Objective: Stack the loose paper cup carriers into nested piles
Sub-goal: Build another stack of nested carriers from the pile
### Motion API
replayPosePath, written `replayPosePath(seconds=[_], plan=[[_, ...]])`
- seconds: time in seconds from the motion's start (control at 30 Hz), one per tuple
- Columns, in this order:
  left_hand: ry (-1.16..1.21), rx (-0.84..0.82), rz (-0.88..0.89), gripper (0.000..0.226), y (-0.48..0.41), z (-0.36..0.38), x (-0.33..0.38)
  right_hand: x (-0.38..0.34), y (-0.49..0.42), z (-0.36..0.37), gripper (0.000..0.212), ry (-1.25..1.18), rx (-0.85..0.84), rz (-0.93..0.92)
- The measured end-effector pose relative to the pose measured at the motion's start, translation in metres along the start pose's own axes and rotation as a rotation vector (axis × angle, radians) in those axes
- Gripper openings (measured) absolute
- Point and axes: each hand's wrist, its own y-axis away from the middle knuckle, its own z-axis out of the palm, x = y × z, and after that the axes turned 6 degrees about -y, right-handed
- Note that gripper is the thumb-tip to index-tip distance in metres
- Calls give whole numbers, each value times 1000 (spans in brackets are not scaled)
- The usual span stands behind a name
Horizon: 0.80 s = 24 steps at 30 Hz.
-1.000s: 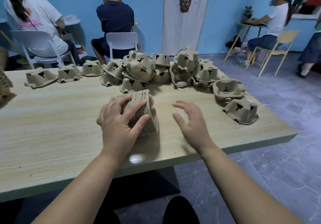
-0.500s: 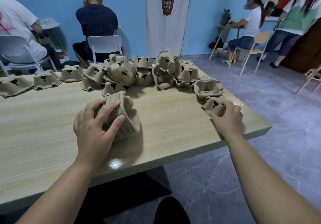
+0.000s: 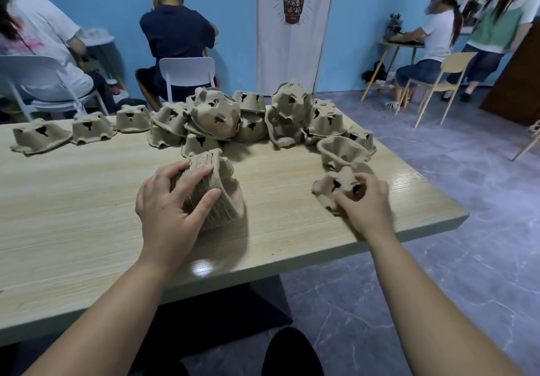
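Rightward, carrier [image 3: 327,197] near table edge [image 3: 438,202]

My pale wood-grain counter [image 3: 73,200] stands on a grey marbled floor [image 3: 453,273]. Past its far edge a person in navy [image 3: 175,31] sits on a white chair [image 3: 187,70], back to me; a coffee-cup banner [image 3: 295,39] hangs on the blue wall [image 3: 102,2].

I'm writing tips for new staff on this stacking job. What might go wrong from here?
The nested stack lies tilted under the left hand; it may fan apart if that grip loosens. The right hand grips a loose carrier with an upturned carrier right behind, which might get dragged along. Squeezing could crush the pulp so it nests badly.
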Motion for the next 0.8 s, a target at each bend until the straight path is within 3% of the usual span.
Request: replayPosePath(seconds=[0.2, 0.43, 0.57, 0.7, 0.8], plan=[[22, 3, 7, 43, 1, 0, -2, -36, 49, 29, 58, -127, -328, -243], [26, 0, -3, 43, 2, -1, -2, -46, 61, 41, 76, 25, -367, -387], [18, -7, -2, 46, 1, -1, -2, -56, 57, 45, 54, -49, -353, -278], [21, -7, -2, 46, 1, -1, -2, -67, 42, 35, 21, -605, -379, 111], [15, -6, 3, 46, 1, 0, -3, -66, 35, 32, 28, -666, -475, 219]])
